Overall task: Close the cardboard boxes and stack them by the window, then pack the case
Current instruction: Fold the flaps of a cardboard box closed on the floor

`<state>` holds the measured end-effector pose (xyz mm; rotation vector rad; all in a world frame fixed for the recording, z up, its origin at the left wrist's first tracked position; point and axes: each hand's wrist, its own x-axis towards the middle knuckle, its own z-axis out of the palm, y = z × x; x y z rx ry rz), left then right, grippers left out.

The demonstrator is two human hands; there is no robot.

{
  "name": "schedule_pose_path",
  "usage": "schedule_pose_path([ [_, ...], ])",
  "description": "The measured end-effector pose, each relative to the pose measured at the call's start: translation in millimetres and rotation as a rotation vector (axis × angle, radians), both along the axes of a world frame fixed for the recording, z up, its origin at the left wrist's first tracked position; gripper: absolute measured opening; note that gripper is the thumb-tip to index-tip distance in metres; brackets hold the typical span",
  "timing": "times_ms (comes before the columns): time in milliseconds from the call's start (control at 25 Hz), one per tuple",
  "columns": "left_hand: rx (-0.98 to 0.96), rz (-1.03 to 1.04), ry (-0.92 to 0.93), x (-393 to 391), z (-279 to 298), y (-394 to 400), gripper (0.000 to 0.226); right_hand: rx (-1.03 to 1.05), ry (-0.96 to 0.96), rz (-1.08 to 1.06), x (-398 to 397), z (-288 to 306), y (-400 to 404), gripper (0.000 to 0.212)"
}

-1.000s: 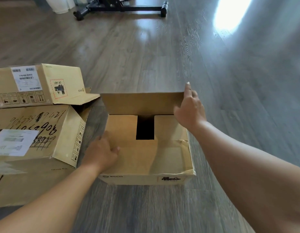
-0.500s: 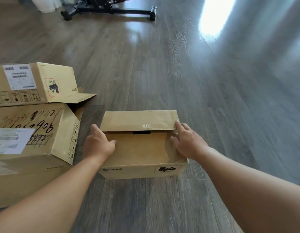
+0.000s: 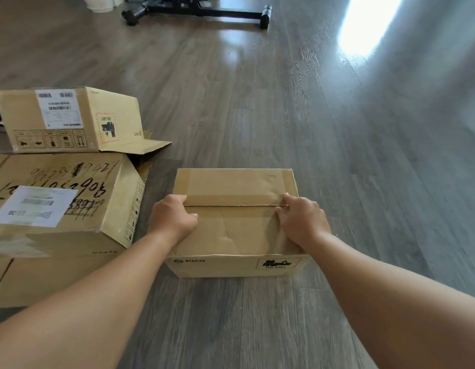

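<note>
- Head view, small cardboard box at six o'clock on the wood floor, both top flaps down and meeting along a thin seam.
- Left hand at nine o'clock of that seam, fingers curled and pressing on the flap edge; right hand at three o'clock, fingers bent and pressing the flaps flat. No grasp visible, just pressure on the lid.
- Closing step apparently near done for this box; next likely a lift by its sides and a carry to the window, calling for a shift of both hands down to the walls.
- "PICO" and a "UN 3481" mark readable on the front face.
- Two more boxes at nine o'clock: large box with handwritten digits and a white label, upper box with barcode sticker, flap loose.
- Black stand base at twelve o'clock.
</note>
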<state>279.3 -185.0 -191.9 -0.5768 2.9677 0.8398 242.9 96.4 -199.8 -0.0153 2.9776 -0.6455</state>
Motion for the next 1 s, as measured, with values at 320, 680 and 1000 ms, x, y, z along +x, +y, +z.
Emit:
schedule_pose_path([
  [320, -0.042, 0.148, 0.080, 6, 89, -50, 0.066, -0.073, 0.084, 0.122, -36, 87, -67, 0.034],
  [680, -0.001, 0.432, 0.061, 120, 356, -138, 0.065, -0.099, 0.015, 0.422, 13, 342, -176, 0.048],
  [1000, 0.036, 0.855, 0.131, 327, 601, -224, 0.062, -0.119, 0.032, 0.849, 131, 593, -322, 0.058],
])
